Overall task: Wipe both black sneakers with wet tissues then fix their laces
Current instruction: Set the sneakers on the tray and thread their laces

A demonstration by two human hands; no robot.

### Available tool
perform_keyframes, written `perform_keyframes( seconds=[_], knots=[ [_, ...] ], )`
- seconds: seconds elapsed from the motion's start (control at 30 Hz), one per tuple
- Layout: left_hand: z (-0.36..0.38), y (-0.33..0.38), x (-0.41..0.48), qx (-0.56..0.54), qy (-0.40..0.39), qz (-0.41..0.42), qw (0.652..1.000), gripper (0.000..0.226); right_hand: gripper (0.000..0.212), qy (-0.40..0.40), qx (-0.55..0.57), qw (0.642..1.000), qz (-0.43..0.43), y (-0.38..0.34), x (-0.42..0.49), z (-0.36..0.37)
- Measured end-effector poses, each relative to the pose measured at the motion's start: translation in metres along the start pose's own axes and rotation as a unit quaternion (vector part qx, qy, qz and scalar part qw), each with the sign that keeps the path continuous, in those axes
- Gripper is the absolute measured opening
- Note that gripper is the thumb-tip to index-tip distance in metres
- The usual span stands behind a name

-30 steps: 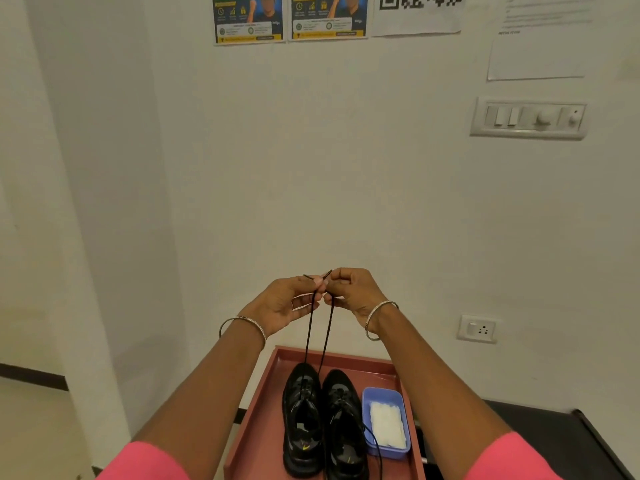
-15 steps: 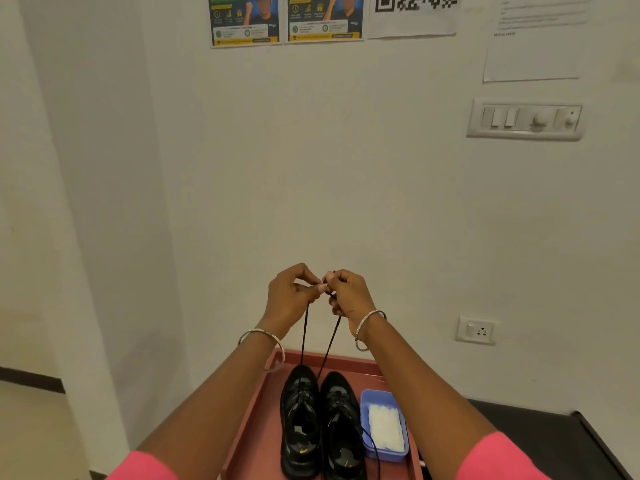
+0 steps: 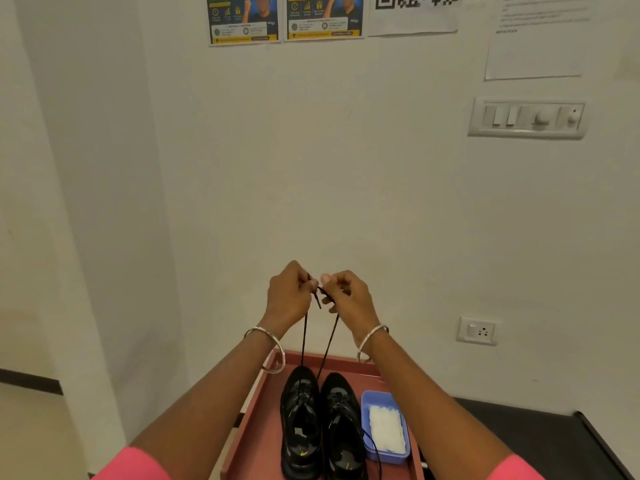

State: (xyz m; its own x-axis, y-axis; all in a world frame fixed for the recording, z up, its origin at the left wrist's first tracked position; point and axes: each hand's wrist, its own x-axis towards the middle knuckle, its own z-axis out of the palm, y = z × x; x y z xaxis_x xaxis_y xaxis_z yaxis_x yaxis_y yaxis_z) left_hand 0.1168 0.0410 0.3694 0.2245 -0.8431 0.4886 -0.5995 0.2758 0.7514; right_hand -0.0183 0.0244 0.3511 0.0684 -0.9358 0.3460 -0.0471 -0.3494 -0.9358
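Pink sleeves (image 3: 135, 464) at the bottom edge, bare forearms reaching forward. A silver bangle (image 3: 268, 348) on the left wrist, another (image 3: 372, 341) on the right. Left hand (image 3: 289, 299) raised over the tray, fingers curled, thumb and forefinger pinching one black lace end (image 3: 304, 341). Right hand (image 3: 346, 299) just beside it, likewise curled and pinching the other lace end (image 3: 329, 341); fingertips of both nearly touching. Both strands drawn taut down to the left black sneaker (image 3: 299, 424).

Below the hands, a reddish-brown tray (image 3: 258, 424) holding the two shoes side by side, toes pointing away, the right black sneaker (image 3: 343, 427) touching its mate, one loose lace trailing off its right side. Just right of that, inside the tray, a blue tub (image 3: 369, 400) with white wet tissues (image 3: 386, 431). A dark surface (image 3: 540, 441) to the right.

Farther off, a white wall with a socket (image 3: 478, 330), a switch panel (image 3: 526, 117), two posters (image 3: 284, 19), a QR sheet (image 3: 415, 12) and a printed notice (image 3: 535, 39).
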Motion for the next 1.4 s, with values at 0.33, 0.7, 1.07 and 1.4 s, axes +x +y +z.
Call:
perform_keyframes(
  seconds=[0.33,0.7,1.07,1.4],
  knots=[
    [-0.018,0.002,0.025,-0.287,-0.079,-0.307,0.904,0.004,0.014,0.043,-0.247,0.943,-0.217,0.014,0.004,0.012],
    [-0.086,-0.171,0.003,-0.276,0.211,-0.427,0.835,0.008,0.024,0.243,0.119,0.913,0.305,0.14,-0.031,-0.126],
    [-0.003,-0.089,0.068,0.545,-0.249,0.213,0.772,0.049,0.059,-0.171,-0.452,0.875,-0.039,0.077,0.053,-0.012],
    [-0.053,-0.262,0.017,0.696,-0.248,-0.022,0.673,0.039,0.035,-0.156,-0.598,0.767,0.174,0.248,-0.029,-0.136]
  ],
)
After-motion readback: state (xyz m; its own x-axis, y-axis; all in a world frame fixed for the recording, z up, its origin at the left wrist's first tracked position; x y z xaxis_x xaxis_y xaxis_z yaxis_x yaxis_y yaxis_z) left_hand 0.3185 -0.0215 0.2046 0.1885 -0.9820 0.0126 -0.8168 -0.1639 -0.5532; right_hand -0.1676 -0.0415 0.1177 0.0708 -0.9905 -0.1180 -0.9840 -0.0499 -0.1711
